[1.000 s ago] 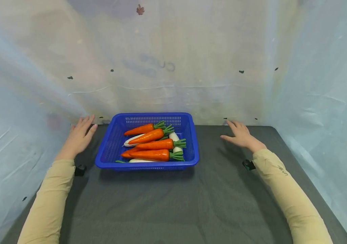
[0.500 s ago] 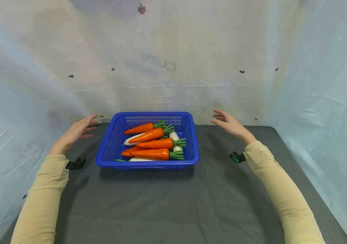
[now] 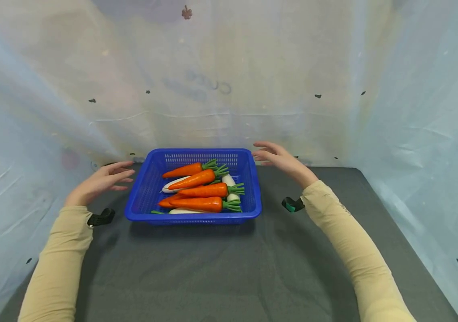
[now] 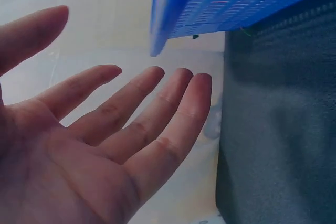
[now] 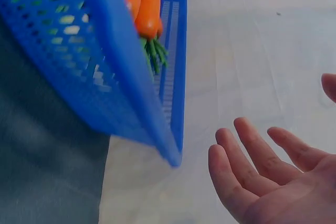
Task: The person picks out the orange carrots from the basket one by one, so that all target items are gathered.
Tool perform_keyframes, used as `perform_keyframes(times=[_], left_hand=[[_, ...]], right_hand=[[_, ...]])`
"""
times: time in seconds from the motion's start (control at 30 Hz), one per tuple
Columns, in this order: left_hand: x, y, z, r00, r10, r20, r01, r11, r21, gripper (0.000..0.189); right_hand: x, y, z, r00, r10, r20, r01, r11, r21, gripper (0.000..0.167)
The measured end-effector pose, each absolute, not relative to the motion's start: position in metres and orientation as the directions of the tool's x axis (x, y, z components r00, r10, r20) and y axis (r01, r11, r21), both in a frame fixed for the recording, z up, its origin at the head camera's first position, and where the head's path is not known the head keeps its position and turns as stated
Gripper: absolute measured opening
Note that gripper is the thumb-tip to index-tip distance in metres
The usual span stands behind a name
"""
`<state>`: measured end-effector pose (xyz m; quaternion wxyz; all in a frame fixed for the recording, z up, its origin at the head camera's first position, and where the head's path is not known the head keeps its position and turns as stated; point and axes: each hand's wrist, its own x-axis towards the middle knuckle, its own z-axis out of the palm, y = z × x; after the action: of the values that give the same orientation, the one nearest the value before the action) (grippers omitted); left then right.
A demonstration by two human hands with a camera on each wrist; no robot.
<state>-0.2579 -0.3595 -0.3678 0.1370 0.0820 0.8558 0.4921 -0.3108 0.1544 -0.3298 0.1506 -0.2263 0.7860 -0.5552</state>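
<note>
Your blue basket (image 3: 192, 218) sits toward the back of the grey table (image 3: 196, 268), its long axis running left to right, across your view. Inside it, the orange carrots (image 3: 204, 191) lie mostly the same way, tips to your left and green tops to your right; one slants, its top farther back. White radishes (image 3: 229, 180) show beneath and beside them, the one at the right running front to back.

Your left grip (image 3: 104, 181) is spread wide, fingers loosely bent and thumb well apart; it holds nothing and is just beside the basket's left wall without touching. Your right grip (image 3: 279, 160) is likewise spread, holding nothing, fingertips near the back right corner with a gap visible from the right wrist.

Behind the basket hangs a pale sheet (image 3: 273, 67), close to its back rim. The widest stretch of table lies in front, toward you, with more on the right than the left.
</note>
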Motion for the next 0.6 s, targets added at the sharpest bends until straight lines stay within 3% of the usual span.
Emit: perform_keyframes(times=[0.6], left_hand=[[-0.259, -0.344, -0.382, -0.949, 0.25, -0.191, 0.007, 0.624, 0.781, 0.076]], right_hand=[[-0.312, 0.083, -0.346, -0.695, -0.698, -0.173, -0.164, 0.388, -0.907, 0.046]])
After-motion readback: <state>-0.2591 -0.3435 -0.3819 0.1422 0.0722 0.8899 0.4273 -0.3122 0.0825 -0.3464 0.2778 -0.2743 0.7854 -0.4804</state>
